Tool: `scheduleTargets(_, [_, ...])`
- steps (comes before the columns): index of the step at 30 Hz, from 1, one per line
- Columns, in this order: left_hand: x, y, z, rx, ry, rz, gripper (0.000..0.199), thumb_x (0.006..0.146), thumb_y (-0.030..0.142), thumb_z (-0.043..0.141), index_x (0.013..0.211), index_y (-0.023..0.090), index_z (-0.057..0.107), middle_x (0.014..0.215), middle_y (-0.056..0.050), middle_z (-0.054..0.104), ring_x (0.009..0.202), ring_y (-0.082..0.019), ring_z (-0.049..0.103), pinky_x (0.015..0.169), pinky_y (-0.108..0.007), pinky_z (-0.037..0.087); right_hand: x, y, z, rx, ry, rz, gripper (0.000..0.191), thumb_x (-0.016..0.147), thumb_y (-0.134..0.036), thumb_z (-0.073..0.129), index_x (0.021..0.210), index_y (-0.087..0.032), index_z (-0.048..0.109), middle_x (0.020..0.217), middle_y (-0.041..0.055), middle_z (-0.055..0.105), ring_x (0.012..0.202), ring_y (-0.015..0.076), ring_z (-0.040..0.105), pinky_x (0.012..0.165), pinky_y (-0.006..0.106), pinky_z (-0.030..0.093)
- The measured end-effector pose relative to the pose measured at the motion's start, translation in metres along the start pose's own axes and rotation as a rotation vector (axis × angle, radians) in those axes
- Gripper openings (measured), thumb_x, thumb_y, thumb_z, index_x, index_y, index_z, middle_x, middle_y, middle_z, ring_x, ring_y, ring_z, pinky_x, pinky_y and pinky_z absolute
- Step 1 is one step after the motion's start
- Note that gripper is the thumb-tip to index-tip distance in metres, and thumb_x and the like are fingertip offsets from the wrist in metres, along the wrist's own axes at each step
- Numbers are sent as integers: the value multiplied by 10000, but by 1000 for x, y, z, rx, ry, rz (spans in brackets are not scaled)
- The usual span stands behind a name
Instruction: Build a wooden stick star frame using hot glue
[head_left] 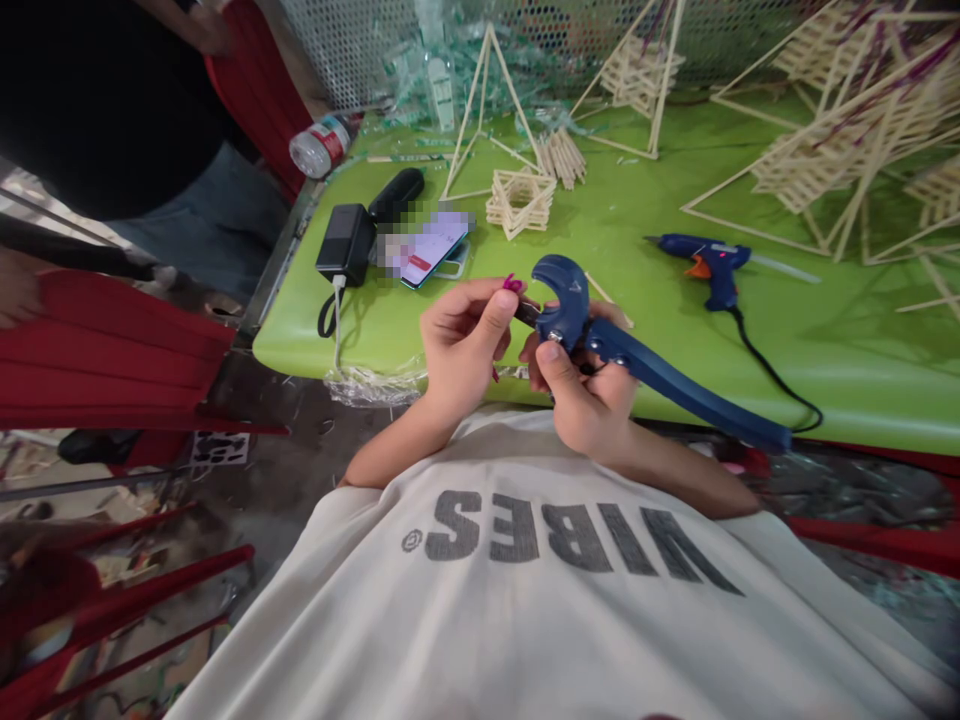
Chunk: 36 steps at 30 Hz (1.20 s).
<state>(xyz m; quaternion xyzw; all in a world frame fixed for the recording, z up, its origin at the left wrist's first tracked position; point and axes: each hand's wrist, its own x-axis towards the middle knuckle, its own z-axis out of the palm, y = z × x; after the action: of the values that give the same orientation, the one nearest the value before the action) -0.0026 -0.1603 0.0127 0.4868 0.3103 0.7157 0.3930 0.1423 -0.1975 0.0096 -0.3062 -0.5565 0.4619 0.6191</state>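
My right hand (592, 400) is closed around a dark blue pipe cutter (564, 292). The cutter's hooked jaw points up and left, and one long handle slants down to the right. Between thumb and fingers, my left hand (465, 340) pinches a magenta string (513, 284); a small bit of it also shows below the fingers. A dark metal part (526, 312) of the cutter, which looks like its blade, reaches to my left fingertips. Whether the string touches that edge I cannot tell. Both hands are just above the front of the green table (360, 345).
A blue glue gun (709, 262) with a cord lies to the right. Stick frames (825, 170) crowd the back right. A small star-shaped stick stack (521, 203), a phone (435, 248), a power bank (345, 243) and a bottle (321, 147) are farther left. A person (150, 130) stands at left.
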Motion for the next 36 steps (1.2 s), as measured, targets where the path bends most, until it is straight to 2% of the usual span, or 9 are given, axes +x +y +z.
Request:
scheduleTargets(2, [0,-2,-1,28,1,64,205,1067,505,906,1123,308,914,849,26,812,515,-48,585,471,-198,465,-1,-1,1,7,2,5,282,1136,-444,810,1358,-350,664,939,-4,709,633,144,599,568,330,516])
scheduleTargets(4, [0,-3,-3,96,-4,128,222,1070,509,901,1176,316,922,914,3,854,678,-106,750,645,-243,639,0,-3,2,29,4,13,269,1130,-437,820,1337,-342,677,927,-6,712,626,136,594,561,319,511])
scheduleTargets(6, [1,-2,-5,186,-8,201,254,1078,522,887,1217,312,921,979,-17,886,841,-168,848,799,-309,722,0,-4,4,64,13,17,267,1124,-432,826,1318,-341,667,900,-14,724,608,131,593,546,306,507])
scheduleTargets(10, [2,2,-7,343,-13,408,273,1111,463,854,1334,314,904,1003,4,902,797,-148,842,751,-263,696,2,-7,7,129,35,-2,295,1113,-439,834,1306,-341,634,879,-24,767,569,127,590,506,289,491])
scheduleTargets(15, [2,2,-11,491,-52,610,539,1111,343,854,1638,311,746,904,45,865,654,-102,749,645,-210,625,1,-15,9,184,53,32,343,1097,-489,843,1300,-346,608,859,-42,769,515,120,559,450,278,441])
scheduleTargets(20, [1,1,-11,649,16,836,299,1115,256,825,1413,231,824,1068,-14,914,845,-150,877,783,-244,693,1,-19,8,245,17,147,342,1077,-566,846,1236,-318,673,820,-20,740,493,136,567,431,305,455])
scheduleTargets(24, [1,-1,-8,681,42,843,119,1124,222,801,1241,204,807,987,9,882,791,-125,848,740,-228,662,0,-17,7,272,1,203,336,1105,-564,820,976,-277,703,810,14,713,508,132,578,430,303,443])
scheduleTargets(30, [7,-7,-8,630,6,885,53,1145,214,755,1190,217,783,913,23,837,761,-101,799,702,-205,596,3,-20,11,304,49,247,442,1081,-599,841,858,-245,697,773,19,696,502,129,571,427,292,436])
scheduleTargets(36, [-1,-3,-7,586,0,678,19,1120,246,802,1137,240,800,903,15,860,782,-132,843,724,-232,634,8,-15,10,302,83,238,439,1049,-598,878,851,-246,706,784,22,702,495,126,567,413,289,399])
